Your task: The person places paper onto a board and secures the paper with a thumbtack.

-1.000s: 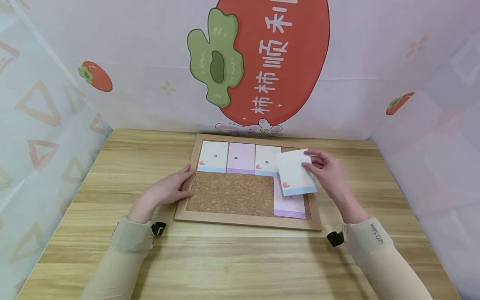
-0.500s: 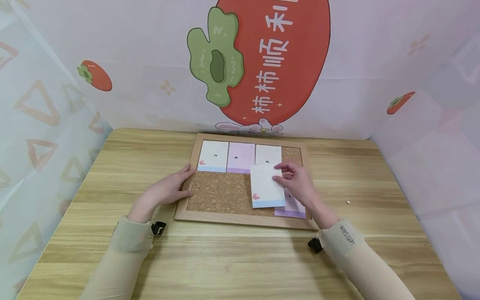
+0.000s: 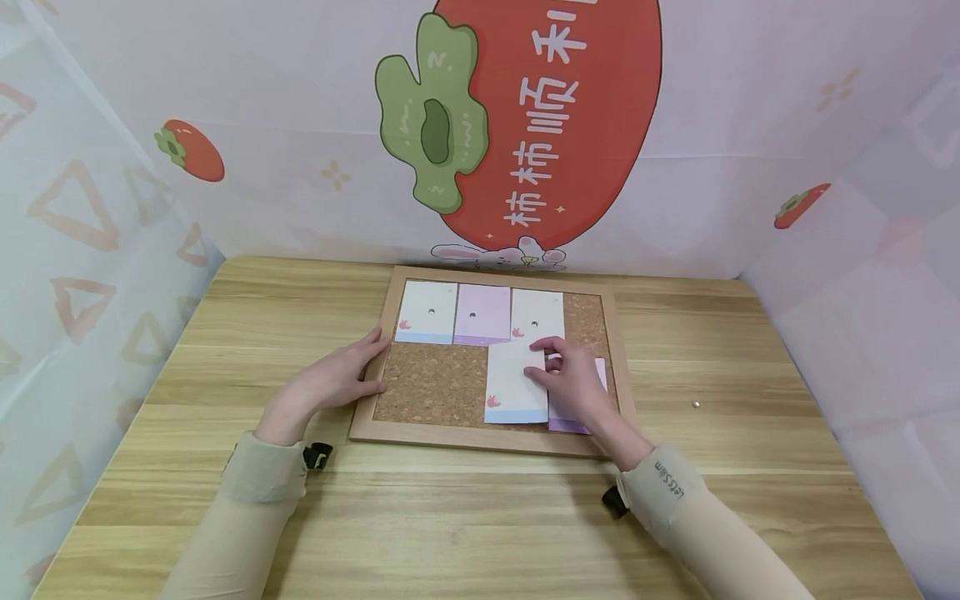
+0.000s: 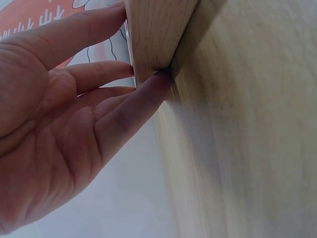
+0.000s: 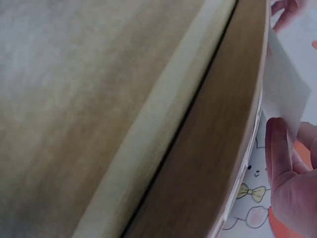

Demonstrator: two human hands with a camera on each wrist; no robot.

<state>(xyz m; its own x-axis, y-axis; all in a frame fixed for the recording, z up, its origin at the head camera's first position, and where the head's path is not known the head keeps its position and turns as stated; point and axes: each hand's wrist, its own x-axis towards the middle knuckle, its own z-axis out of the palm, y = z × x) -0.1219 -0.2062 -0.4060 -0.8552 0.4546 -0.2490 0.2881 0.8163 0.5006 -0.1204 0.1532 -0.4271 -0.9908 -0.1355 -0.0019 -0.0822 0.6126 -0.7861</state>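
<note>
A wood-framed cork board [image 3: 431, 383] lies on the table. In the head view my right hand [image 3: 576, 383] pinches the right edge of a white note card [image 3: 513, 383] with a blue bottom strip and a small red print. The card is over the lower half of the board. In the right wrist view the thumb and fingers hold that card [image 5: 283, 84] tilted up off the board. My left hand [image 3: 333, 377] rests against the board's left frame edge; in the left wrist view its extended fingers [image 4: 133, 116] touch the frame's side [image 4: 158, 29].
Along the board's top sit a white card [image 3: 423, 304], a pink card [image 3: 482, 302] and another white card [image 3: 536, 304], each with a small pin. A pink card [image 3: 568, 423] at lower right is partly hidden by my right hand. A small pin head [image 3: 696, 404] lies on the table.
My right hand has carried the white card left and down, from over the right side of the board to beside the lower pink card. The left hand has stayed put.
</note>
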